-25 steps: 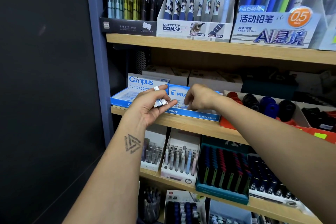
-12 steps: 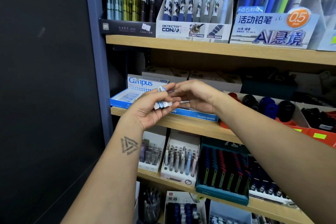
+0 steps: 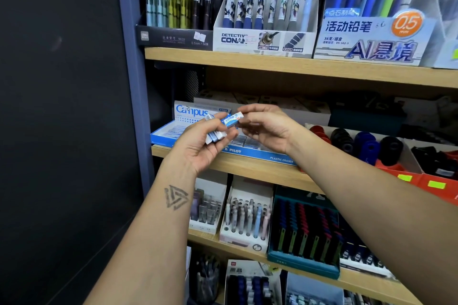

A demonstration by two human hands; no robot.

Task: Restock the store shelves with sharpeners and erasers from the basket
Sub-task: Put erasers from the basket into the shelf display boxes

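Wooden shelves [image 3: 272,67] in a blue-grey frame [image 3: 128,82] beside a dark wall [image 3: 57,106]. Top shelf: 3 display boxes of pens [image 3: 265,7] and mechanical pencils, upright. Middle shelf: a blue Pilot tray [image 3: 257,155] of erasers, a Campus box [image 3: 190,112] at its left, and round sharpeners [image 3: 366,146] in red, black and blue in red bins to the right. Lower shelf: racks of lead refills [image 3: 245,220] and dark packs.

Both hands are raised in front of the middle shelf, above the Pilot tray. The left hand [image 3: 200,146], palm up, curls its fingers round a small stack of blue-and-white erasers [image 3: 215,135]. The right hand [image 3: 267,126] pinches 1 eraser [image 3: 231,119] between thumb and fingertips, at the stack's upper end. This eraser lies tilted, just beside the left fingertips; whether it touches the stack cannot be told. A triangular tattoo [image 3: 176,197] marks the left forearm.
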